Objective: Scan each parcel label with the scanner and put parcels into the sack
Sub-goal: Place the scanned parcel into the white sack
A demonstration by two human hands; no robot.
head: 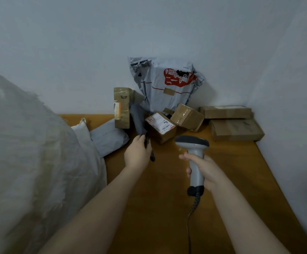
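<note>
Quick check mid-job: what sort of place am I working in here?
Probably a small parcel-sorting corner: a labelled cardboard box and grey courier mailer on a wooden table, a white sack beside it, a corded scanner in the right hand.

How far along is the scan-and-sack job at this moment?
Done: unclear; the sack bulges, but its contents are hidden. In hand: the left hand grips a dark grey mailer, the right hand holds the scanner. Left: several parcels on the table, including the labelled box and the large grey mailer.
</note>
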